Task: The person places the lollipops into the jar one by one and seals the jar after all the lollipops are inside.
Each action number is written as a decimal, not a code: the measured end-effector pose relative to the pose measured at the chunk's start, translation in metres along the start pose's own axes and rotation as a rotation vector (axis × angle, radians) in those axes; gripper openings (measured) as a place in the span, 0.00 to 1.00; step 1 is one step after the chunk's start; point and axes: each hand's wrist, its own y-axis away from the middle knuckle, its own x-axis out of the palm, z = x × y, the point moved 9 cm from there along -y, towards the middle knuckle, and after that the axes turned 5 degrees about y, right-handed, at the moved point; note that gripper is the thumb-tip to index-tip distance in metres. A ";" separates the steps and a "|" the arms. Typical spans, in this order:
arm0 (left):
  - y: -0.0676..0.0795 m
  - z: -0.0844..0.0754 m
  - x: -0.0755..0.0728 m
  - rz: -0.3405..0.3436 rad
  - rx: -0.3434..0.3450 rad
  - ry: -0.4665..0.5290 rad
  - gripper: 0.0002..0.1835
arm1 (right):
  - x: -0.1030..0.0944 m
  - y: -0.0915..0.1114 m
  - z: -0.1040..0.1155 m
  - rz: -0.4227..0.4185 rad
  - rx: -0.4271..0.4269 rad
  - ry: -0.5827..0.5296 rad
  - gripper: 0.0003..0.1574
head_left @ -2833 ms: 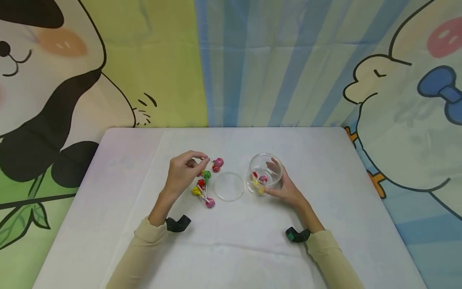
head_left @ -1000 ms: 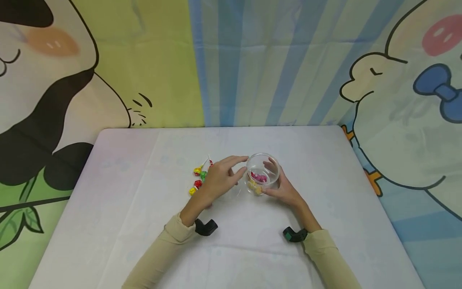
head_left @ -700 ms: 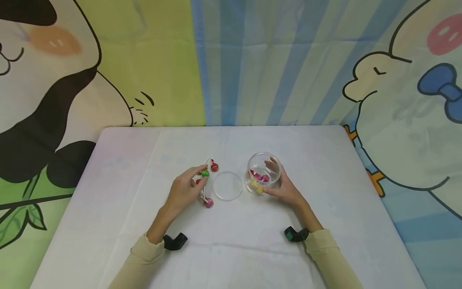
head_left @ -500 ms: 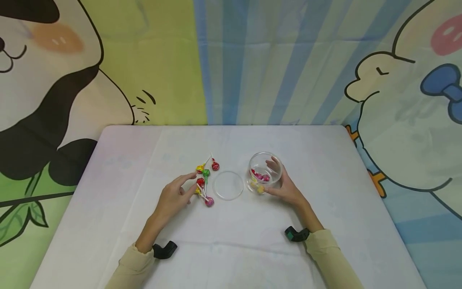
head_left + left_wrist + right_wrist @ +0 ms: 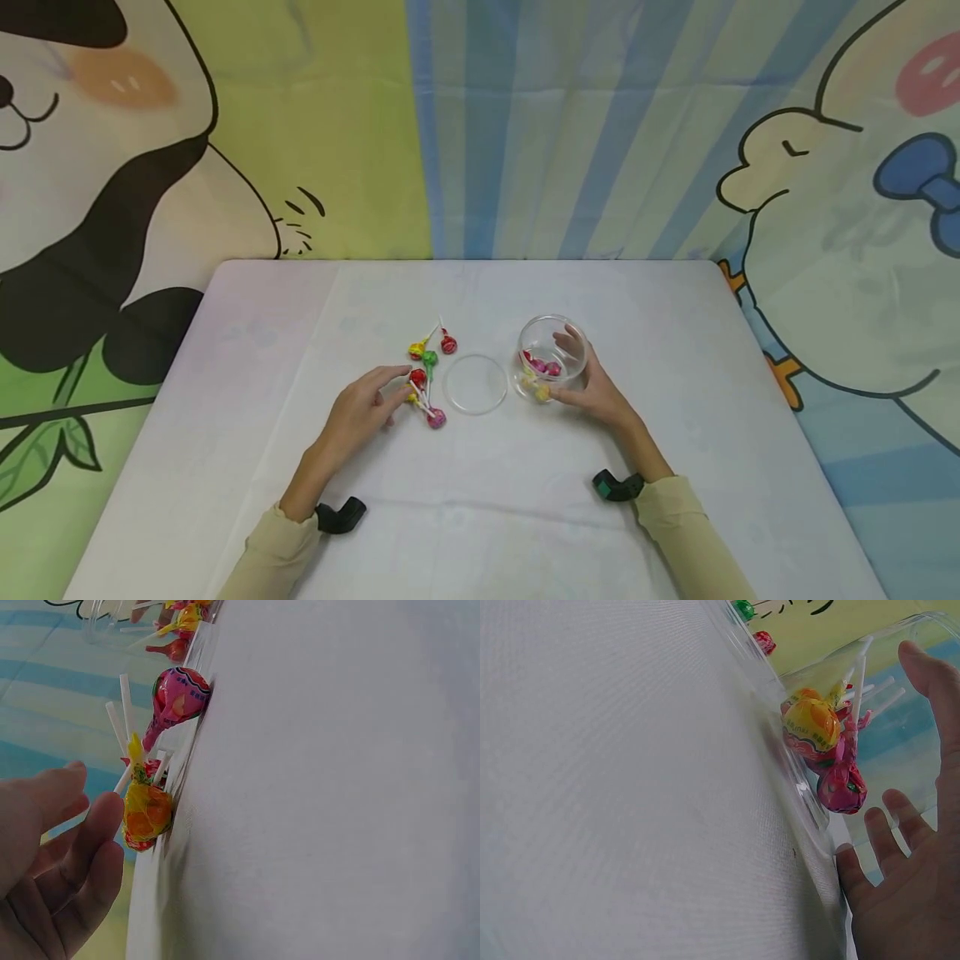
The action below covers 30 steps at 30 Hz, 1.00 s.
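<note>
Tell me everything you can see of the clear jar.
The clear jar is round, looks like glossy plastic, and has a wide, uncovered mouth. It stands upright on the white tabletop, beside a flat clear disc. Wrapped lollipops, yellow and pink-red among them, sit low inside, white sticks showing; their exact count is unclear. The right hand holds its side, thumb and fingers around the wall.

Glossy plastic jar (image 5: 531,340), shiny lollipop wrappers (image 5: 178,697) (matt tablecloth (image 5: 480,550)).
</note>
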 end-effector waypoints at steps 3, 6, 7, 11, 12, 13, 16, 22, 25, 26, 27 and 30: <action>-0.002 0.000 0.004 0.049 0.019 0.042 0.18 | 0.001 0.000 -0.001 0.003 -0.004 -0.004 0.64; -0.004 0.000 0.006 0.077 0.035 0.066 0.18 | 0.001 0.000 -0.001 0.005 -0.004 -0.003 0.64; -0.004 0.000 0.007 0.081 0.035 0.060 0.17 | 0.001 0.000 -0.001 0.004 -0.002 -0.002 0.64; -0.003 -0.002 0.007 0.079 0.035 0.012 0.13 | 0.001 0.000 -0.001 0.002 0.006 0.003 0.64; -0.003 -0.003 0.007 0.078 0.043 -0.001 0.11 | 0.001 0.000 -0.001 0.002 0.006 0.003 0.64; -0.002 -0.004 0.006 0.075 0.056 -0.013 0.10 | 0.001 0.000 0.000 0.001 0.005 0.005 0.64; 0.001 -0.011 0.005 0.062 0.120 -0.053 0.09 | 0.000 0.000 0.001 0.000 0.004 0.004 0.64; 0.013 -0.026 0.002 0.043 0.227 -0.232 0.09 | 0.000 0.000 0.002 0.000 0.005 -0.003 0.64; 0.017 -0.031 0.003 0.036 0.239 -0.361 0.09 | 0.001 0.000 0.002 0.001 0.003 -0.006 0.64; 0.018 -0.033 0.002 0.025 0.242 -0.394 0.09 | 0.001 0.000 0.003 0.000 0.002 -0.009 0.64; 0.019 -0.035 0.002 0.010 0.244 -0.412 0.09 | 0.001 0.000 0.003 0.001 0.000 -0.012 0.64; 0.020 -0.043 -0.004 -0.069 0.262 -0.380 0.10 | 0.001 0.000 0.003 0.001 -0.003 -0.017 0.64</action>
